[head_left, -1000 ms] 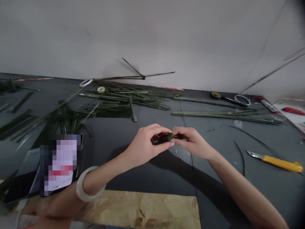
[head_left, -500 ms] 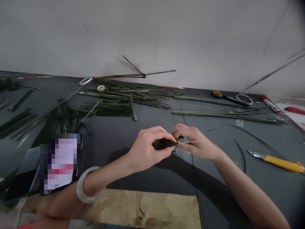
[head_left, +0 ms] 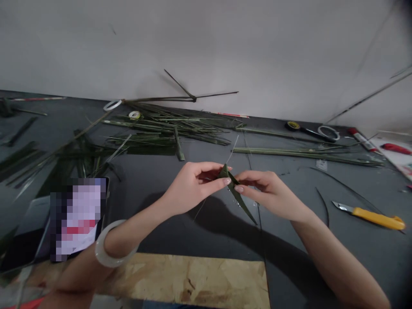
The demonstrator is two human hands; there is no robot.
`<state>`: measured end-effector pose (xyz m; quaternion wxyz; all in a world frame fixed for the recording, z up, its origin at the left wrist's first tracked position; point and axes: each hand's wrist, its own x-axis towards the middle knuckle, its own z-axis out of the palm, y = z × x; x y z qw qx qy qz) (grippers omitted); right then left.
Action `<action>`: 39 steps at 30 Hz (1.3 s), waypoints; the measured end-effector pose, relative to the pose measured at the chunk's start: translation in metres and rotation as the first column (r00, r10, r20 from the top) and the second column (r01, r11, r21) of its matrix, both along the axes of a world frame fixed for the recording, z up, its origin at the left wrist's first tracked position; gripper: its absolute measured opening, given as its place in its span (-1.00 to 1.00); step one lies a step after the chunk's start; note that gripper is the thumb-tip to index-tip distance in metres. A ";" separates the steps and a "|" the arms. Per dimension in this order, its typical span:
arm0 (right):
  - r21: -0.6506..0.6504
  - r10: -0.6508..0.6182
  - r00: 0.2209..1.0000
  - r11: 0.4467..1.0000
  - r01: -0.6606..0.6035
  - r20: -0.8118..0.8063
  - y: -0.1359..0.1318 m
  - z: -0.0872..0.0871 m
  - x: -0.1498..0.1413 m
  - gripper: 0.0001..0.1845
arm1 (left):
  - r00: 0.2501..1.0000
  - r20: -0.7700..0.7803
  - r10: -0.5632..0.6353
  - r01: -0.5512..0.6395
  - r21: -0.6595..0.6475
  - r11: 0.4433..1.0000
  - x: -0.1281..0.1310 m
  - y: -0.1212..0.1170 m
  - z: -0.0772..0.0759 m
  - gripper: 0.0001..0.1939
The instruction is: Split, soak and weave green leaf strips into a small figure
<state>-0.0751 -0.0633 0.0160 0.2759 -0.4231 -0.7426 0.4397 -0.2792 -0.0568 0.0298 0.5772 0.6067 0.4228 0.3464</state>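
Over the dark table, my left hand point(head_left: 196, 189) pinches a folded green leaf point(head_left: 240, 201) between thumb and fingers. The leaf's upper end is folded into a point, and its long tip hangs down toward the right. My right hand point(head_left: 270, 193) has thumb and fingers closed on the leaf's right edge. A thin pale strand point(head_left: 233, 149) sticks up from the fold, and a fine thread end shows below my left hand. Part of the leaf is hidden behind my fingers.
A phone point(head_left: 82, 214) lies at the left. Green leaf strips point(head_left: 180, 124) are piled at the back. A yellow utility knife point(head_left: 373, 217) lies at the right, blade toward my hand. Scissors point(head_left: 310, 131) and a glue tube point(head_left: 362, 139) lie back right. A stained board point(head_left: 193, 279) is in front.
The leaf has turned from lying nearly level to pointing down to the right. The pale strand now points upward. My right hand has shifted its hold to the leaf's edge.
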 end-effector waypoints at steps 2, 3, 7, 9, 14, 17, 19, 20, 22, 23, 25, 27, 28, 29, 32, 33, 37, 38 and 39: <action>-0.128 -0.009 0.998 0.992 0.002 -0.057 0.002 -0.001 0.001 -0.74 | 1.000 -0.015 0.000 0.001 0.011 1.000 0.000 0.002 -0.001 -0.74; -0.176 -0.016 0.996 0.984 0.000 -0.089 0.003 -0.002 0.001 -0.74 | 1.000 -0.017 0.012 -0.011 0.026 1.000 0.000 0.003 -0.001 -0.74; -0.233 -0.032 0.981 0.972 -0.014 -0.193 0.006 -0.007 0.002 -0.75 | 0.997 -0.014 0.073 -0.072 0.074 0.995 -0.001 0.004 -0.001 -0.75; -0.233 -0.024 0.972 0.972 -0.033 -0.236 0.007 -0.008 0.003 -0.74 | 0.997 -0.015 0.075 -0.074 0.071 0.995 -0.001 0.004 -0.001 -0.75; -0.218 0.010 0.966 0.974 -0.068 -0.257 0.010 -0.007 0.004 -0.84 | 0.993 0.013 0.120 -0.120 0.102 0.987 -0.001 0.005 -0.003 -0.77; -0.190 0.000 0.951 0.980 -0.062 -0.310 0.010 -0.009 0.003 -0.82 | 0.986 0.059 0.155 -0.162 0.149 0.976 -0.002 0.005 -0.003 -0.76; -0.163 -0.062 0.935 0.987 0.005 -0.350 0.010 -0.011 0.004 -0.83 | 0.987 0.060 0.148 -0.155 0.149 0.977 -0.002 0.006 -0.003 -0.76; -0.145 -0.091 0.933 0.988 0.042 -0.347 0.010 -0.012 0.004 -0.88 | 0.988 0.058 0.145 -0.152 0.147 0.977 -0.002 0.006 -0.002 -0.76; -0.094 -0.111 0.950 0.992 0.087 -0.290 0.010 -0.012 0.004 -0.99 | 0.989 0.049 0.143 -0.149 0.145 0.978 -0.002 0.006 -0.002 -0.77; -0.063 -0.103 0.963 0.994 0.090 -0.249 0.010 -0.012 0.005 -0.95 | 0.989 0.044 0.143 -0.148 0.146 0.978 -0.001 0.006 -0.002 -0.76; -0.002 -0.083 0.980 0.996 0.084 -0.178 0.010 -0.010 0.005 -0.88 | 0.990 0.034 0.140 -0.143 0.152 0.978 -0.001 0.005 -0.002 -0.75; 0.030 -0.068 0.990 0.997 0.072 -0.125 0.010 -0.009 0.005 -0.79 | 0.991 0.022 0.135 -0.137 0.149 0.979 0.000 0.005 -0.002 -0.74; 0.037 -0.057 0.994 0.997 0.061 -0.094 0.009 -0.009 0.004 -0.76 | 0.991 0.018 0.135 -0.137 0.142 0.980 0.000 0.005 -0.003 -0.74; 0.046 -0.044 0.997 0.998 0.047 -0.059 0.009 -0.009 0.004 -0.75 | 0.991 0.016 0.136 -0.137 0.132 0.982 0.001 0.004 -0.004 -0.74; 0.113 -0.012 0.998 0.994 0.005 0.062 0.008 -0.009 0.003 -0.73 | 0.990 0.016 0.137 -0.138 0.110 0.984 0.003 0.003 -0.006 -0.74; 0.150 -0.020 0.996 0.989 0.007 0.090 0.008 -0.010 0.003 -0.74 | 0.991 0.019 0.136 -0.137 0.111 0.984 0.003 0.003 -0.008 -0.75; 0.292 -0.132 0.984 0.952 0.093 0.117 0.005 -0.011 0.002 -0.81 | 0.984 0.022 0.175 -0.176 0.170 0.970 0.005 0.001 -0.014 -0.75; 0.322 -0.171 0.979 0.938 0.128 0.109 0.004 -0.011 0.001 -0.83 | 0.981 0.015 0.193 -0.192 0.203 0.960 0.005 0.000 -0.014 -0.75; 0.350 -0.208 0.973 0.923 0.162 0.097 0.003 -0.010 0.000 -0.84 | 0.978 0.004 0.206 -0.201 0.245 0.948 0.005 -0.002 -0.014 -0.76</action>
